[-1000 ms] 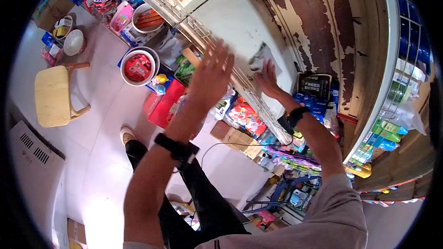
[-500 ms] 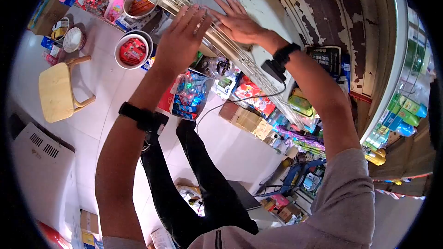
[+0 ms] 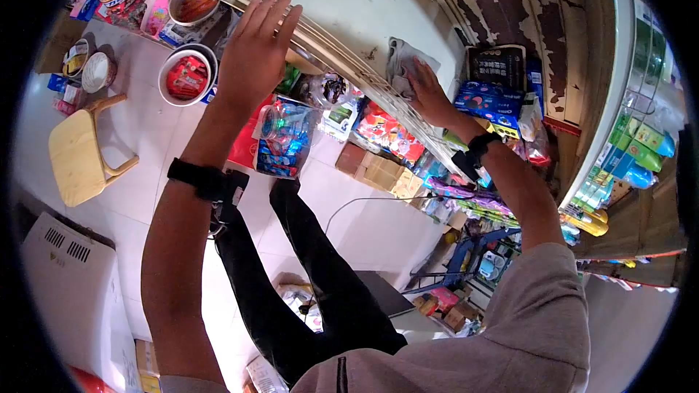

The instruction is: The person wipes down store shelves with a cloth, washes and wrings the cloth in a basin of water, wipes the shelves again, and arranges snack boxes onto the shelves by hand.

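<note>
A grey cloth lies bunched on the pale shelf surface, close to its wire front rail. My right hand presses on the cloth, its fingers partly hidden against the folds. Over the rail, further left, my left hand has its fingers spread and nothing in it. A small dark mark shows on the surface between the hands. Both wrists wear black bands.
Blue packets and a black package stand at the shelf's right end. Below the rail are a bucket of red packets, a clear tub of blue packets and cartons. A wooden stool stands left.
My right hand and the cloth have moved right along the shelf, and the cloth is now bunched instead of spread flat. My left hand stays by the rail, slightly further left in view.
</note>
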### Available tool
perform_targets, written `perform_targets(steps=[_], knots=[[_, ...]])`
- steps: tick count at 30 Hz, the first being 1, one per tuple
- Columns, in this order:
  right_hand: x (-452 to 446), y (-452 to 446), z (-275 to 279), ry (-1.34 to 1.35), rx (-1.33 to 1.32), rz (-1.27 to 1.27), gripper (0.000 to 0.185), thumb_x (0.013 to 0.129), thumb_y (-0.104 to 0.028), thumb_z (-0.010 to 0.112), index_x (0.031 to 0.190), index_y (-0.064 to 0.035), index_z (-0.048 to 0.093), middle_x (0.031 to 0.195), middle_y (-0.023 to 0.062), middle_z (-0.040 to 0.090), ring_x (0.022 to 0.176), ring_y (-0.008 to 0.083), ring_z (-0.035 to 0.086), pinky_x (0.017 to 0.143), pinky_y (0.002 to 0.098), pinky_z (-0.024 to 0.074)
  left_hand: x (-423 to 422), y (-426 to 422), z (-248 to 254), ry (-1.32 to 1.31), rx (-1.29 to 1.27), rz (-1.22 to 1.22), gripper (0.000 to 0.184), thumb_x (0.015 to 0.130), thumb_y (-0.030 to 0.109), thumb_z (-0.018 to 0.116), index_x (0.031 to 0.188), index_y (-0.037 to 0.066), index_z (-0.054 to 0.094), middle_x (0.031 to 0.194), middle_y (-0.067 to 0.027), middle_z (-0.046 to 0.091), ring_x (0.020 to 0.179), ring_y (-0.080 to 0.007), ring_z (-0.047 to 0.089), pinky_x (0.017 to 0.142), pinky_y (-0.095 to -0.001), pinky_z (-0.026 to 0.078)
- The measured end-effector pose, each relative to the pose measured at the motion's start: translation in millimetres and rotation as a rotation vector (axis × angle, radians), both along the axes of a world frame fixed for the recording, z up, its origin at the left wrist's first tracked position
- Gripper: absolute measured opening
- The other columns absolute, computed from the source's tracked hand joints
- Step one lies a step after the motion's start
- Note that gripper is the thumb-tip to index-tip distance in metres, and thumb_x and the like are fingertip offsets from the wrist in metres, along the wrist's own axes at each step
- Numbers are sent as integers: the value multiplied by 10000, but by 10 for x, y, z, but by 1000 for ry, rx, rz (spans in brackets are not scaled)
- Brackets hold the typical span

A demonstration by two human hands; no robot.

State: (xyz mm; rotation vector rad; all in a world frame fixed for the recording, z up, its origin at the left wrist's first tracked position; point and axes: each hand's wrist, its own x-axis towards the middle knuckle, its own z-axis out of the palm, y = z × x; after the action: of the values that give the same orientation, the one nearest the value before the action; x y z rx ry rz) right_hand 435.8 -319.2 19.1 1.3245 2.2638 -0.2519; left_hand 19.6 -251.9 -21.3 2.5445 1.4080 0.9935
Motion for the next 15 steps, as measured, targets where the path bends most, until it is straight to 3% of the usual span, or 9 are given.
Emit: perform_targets(steps=[2,3,5,6,7,10,13,15], knots=[[222,-183,-50,73,5,-195,823,863,-242,661,1522,-67,199,1567,270,119,1435,469,161,1166,538,199,6,14,-61,-30,-7,-14,578,801,-19,573,1362,70,464,1402,-147,475,1369,-319,401,1179,-473,282],[229,-236,-5,66,6,-198,823,863,-242,661,1522,-67,199,1567,270,119,1435,469,161,1166,538,199,14,19,-65,-56,-15,-23,617,809,-40,551,1399,95,431,1428,-147,449,1381,-330,387,1176,-495,286],[224,-324,70,111,7,-470,845,836,-209,675,1515,-113,180,1502,289,218,1397,469,227,1128,560,238,37,0,-72,-80,-12,-18,614,806,-39,551,1395,89,435,1431,-148,449,1382,-329,386,1178,-495,282],[254,-365,72,111,33,-454,858,801,-213,704,1490,-144,197,1383,278,322,1327,470,306,1085,567,276,34,-10,-66,-95,-9,-12,611,803,-39,552,1391,83,438,1433,-148,448,1384,-329,385,1180,-494,278],[276,-390,54,106,36,-458,858,801,-213,704,1490,-144,197,1383,278,322,1327,470,306,1085,567,276,31,-22,-60,-100,-8,-15,611,803,-39,552,1391,83,438,1433,-148,448,1384,-329,385,1180,-494,278],[187,-375,43,38,-24,-783,871,753,-196,744,1455,-131,232,1365,245,343,1310,419,334,1092,520,274,62,-9,-38,-67,-14,25,530,795,18,594,1317,59,512,1395,-142,493,1363,-302,414,1179,-452,280],[156,-375,38,199,-21,-746,843,742,-157,737,1438,-144,261,1364,234,345,1315,421,331,1094,511,280,79,-16,-32,-84,-30,26,545,787,12,588,1324,48,505,1400,-144,490,1371,-304,402,1183,-451,274],[167,-341,27,251,1,-683,818,734,-137,737,1420,-159,293,1354,229,366,1327,424,325,1092,504,287,98,-16,-45,-85,-64,15,594,786,-31,535,1369,41,450,1421,-169,458,1396,-342,365,1178,-505,265]])
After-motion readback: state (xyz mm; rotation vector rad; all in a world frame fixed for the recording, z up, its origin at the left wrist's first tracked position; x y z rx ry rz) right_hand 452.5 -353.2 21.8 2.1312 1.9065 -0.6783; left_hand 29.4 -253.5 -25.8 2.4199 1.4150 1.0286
